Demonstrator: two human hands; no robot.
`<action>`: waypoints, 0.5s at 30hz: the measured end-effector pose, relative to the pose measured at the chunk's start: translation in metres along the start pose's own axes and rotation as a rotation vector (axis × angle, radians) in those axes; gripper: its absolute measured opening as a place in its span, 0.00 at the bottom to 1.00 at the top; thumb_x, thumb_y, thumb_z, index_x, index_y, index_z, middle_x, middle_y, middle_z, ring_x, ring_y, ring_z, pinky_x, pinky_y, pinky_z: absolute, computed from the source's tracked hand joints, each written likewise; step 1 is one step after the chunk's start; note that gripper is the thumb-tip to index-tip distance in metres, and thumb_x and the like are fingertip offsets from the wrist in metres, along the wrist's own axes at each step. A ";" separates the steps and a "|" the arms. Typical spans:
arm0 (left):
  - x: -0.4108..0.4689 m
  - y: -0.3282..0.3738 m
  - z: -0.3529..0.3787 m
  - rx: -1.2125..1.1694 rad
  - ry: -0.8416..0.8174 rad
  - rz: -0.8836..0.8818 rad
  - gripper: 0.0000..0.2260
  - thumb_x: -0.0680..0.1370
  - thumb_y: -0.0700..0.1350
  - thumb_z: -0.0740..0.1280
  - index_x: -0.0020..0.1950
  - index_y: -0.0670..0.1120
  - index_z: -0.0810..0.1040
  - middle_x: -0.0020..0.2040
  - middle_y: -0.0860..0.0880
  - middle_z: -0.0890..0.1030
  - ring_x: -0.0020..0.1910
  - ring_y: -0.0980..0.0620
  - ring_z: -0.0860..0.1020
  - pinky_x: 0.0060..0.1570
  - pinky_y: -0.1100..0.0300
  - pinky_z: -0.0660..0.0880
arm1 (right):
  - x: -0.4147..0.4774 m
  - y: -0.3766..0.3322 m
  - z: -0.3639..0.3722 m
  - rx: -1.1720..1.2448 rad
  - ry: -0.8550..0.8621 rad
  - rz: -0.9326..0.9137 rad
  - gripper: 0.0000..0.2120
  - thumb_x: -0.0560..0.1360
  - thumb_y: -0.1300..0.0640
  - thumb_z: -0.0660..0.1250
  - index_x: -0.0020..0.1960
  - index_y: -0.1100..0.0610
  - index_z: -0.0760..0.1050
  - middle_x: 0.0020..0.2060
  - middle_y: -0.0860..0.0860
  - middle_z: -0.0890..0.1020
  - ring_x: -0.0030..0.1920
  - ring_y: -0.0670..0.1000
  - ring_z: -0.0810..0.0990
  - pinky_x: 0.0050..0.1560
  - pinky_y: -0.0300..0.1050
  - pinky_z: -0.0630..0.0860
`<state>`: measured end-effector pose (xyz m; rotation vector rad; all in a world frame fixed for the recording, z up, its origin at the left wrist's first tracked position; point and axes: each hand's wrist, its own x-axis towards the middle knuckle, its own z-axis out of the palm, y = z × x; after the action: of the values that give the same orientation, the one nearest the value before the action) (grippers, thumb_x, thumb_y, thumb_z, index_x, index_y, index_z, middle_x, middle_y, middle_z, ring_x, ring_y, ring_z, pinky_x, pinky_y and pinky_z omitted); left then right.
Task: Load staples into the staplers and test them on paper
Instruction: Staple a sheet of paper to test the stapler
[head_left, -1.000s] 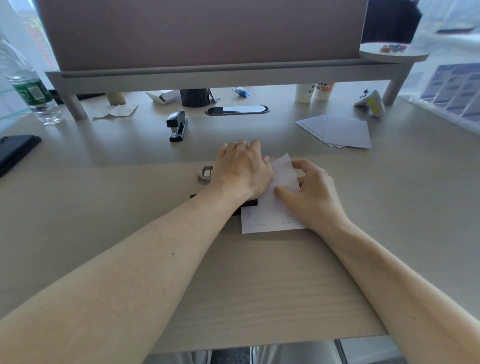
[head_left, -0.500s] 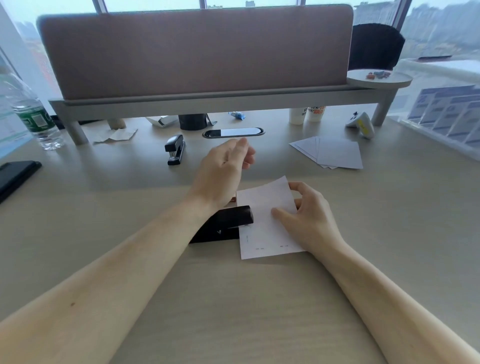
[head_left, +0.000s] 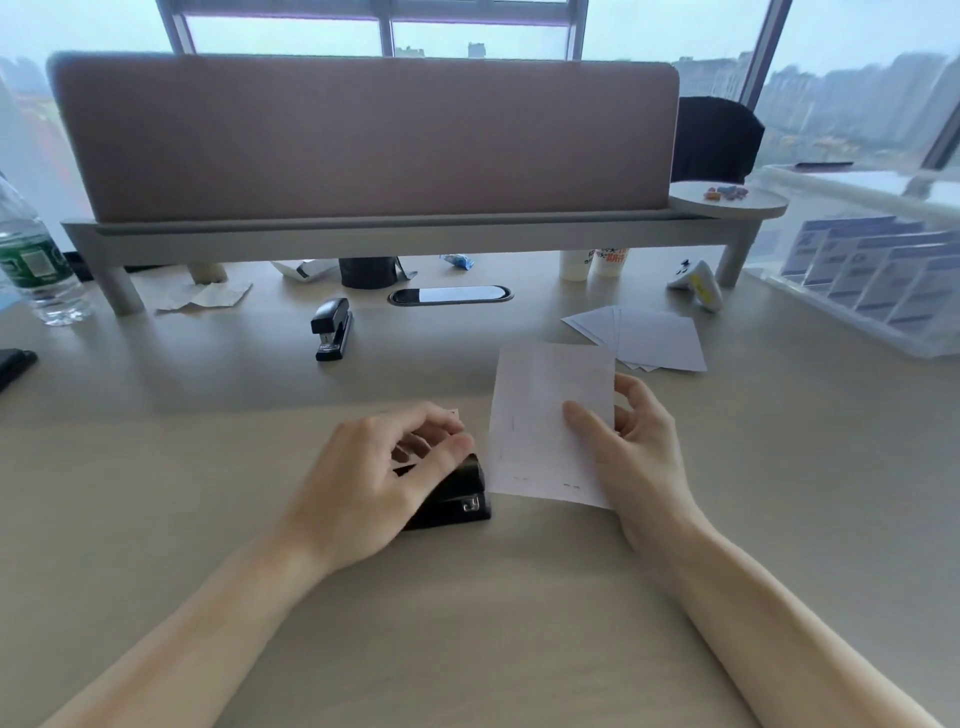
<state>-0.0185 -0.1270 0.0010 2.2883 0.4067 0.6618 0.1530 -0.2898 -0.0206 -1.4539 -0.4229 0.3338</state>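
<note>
Right now the right hand (head_left: 639, 452) pinches the sheet (head_left: 545, 421) near its right side, thumb on the face and fingers behind, so the sheet stands tilted up off the tabletop (head_left: 156, 467), just right of the near stapler (head_left: 457, 499). That stapler lies around the middle of the tabletop, its mouth toward the sheet. The left hand (head_left: 384, 467) is over its back part with the thumb lying along the top and the fingers curled above. Whether those fingers truly clasp the body I cannot tell.

Small marks (head_left: 571, 486) that look like staples sit along the sheet's lower edge, so this seems to be the test step, probably the check after a press. To do it well, I would keep the pinch well clear of those marks and turn the sheet over to see that the legs folded flat. If another press is wanted, slide a bare stretch of edge fully into the mouth, lay the sheet level, and push down on the front of the top with the palm, with fingertips out of the gap.

A second stapler (head_left: 332, 330) stands nearer the far edge and is likely still to be tested; spare paper (head_left: 660, 338) lies toward the far right corner
</note>
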 end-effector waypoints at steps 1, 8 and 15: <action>0.005 0.004 -0.001 -0.076 0.023 -0.064 0.09 0.78 0.58 0.71 0.50 0.55 0.85 0.46 0.60 0.87 0.47 0.56 0.84 0.52 0.60 0.79 | 0.000 -0.002 0.001 0.034 0.003 -0.016 0.12 0.79 0.61 0.71 0.61 0.51 0.77 0.47 0.53 0.90 0.41 0.53 0.88 0.38 0.45 0.82; 0.028 0.018 0.015 -0.387 -0.034 -0.202 0.04 0.76 0.50 0.76 0.47 0.51 0.87 0.44 0.53 0.89 0.46 0.48 0.88 0.59 0.44 0.81 | -0.009 -0.005 0.011 0.126 -0.074 -0.092 0.11 0.78 0.63 0.72 0.59 0.56 0.79 0.49 0.56 0.90 0.46 0.55 0.88 0.47 0.54 0.85; 0.033 0.027 0.000 -0.372 0.043 -0.086 0.05 0.82 0.44 0.70 0.50 0.49 0.86 0.42 0.52 0.88 0.42 0.46 0.87 0.49 0.43 0.84 | -0.004 -0.023 0.012 -0.021 0.005 -0.308 0.31 0.67 0.53 0.78 0.67 0.52 0.72 0.61 0.53 0.84 0.60 0.49 0.85 0.56 0.44 0.81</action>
<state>0.0117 -0.1307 0.0314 1.8975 0.3654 0.6819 0.1426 -0.2833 0.0023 -1.3846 -0.6384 0.0796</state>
